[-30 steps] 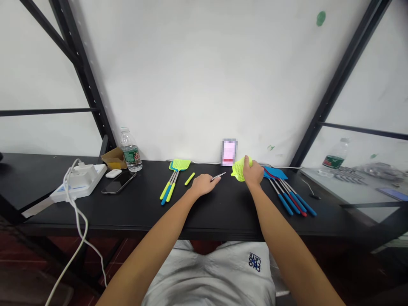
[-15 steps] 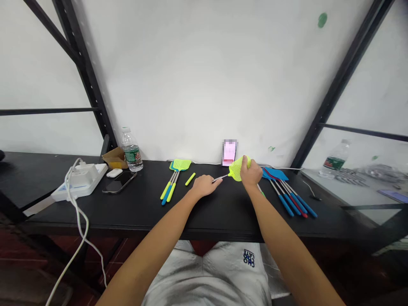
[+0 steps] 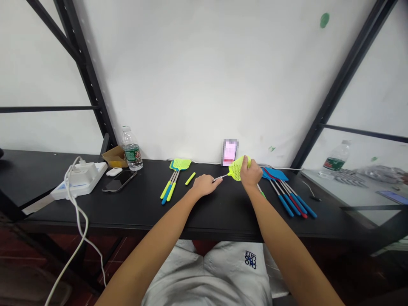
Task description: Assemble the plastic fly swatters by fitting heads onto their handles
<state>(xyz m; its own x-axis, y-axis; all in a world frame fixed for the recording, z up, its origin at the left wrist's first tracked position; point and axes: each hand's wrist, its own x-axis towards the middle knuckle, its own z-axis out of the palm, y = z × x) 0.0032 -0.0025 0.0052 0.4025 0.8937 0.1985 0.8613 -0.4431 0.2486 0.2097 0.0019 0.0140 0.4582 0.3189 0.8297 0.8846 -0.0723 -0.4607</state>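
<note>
Across the middle of the black table I hold a yellow-green fly swatter (image 3: pixel 236 169). My left hand (image 3: pixel 205 186) is closed around the lower end of its metal rod. At the other end, my right hand (image 3: pixel 250 173) grips the perforated head, thumb on top. A loose yellow-green handle sleeve (image 3: pixel 190 178) lies just left of my left hand. Further left rest several yellow and blue fly swatters (image 3: pixel 174 178), heads toward the wall. To the right of my right forearm lies a fan of blue and red fly swatters (image 3: pixel 288 193). A green-ended piece (image 3: pixel 262 193) is partly hidden behind that forearm.
A lit phone (image 3: pixel 230 153) leans on the wall. At the left stand a water bottle (image 3: pixel 132 151), a cardboard box (image 3: pixel 115 158), a dark phone (image 3: pixel 120 182), a white case (image 3: pixel 114 172) and a power strip (image 3: pixel 81 180) with hanging cables. Black shelf posts (image 3: pixel 334 85) rise on both sides.
Both hands and the fly swatter stay almost where they were. Only the camera view has shifted slightly.
</note>
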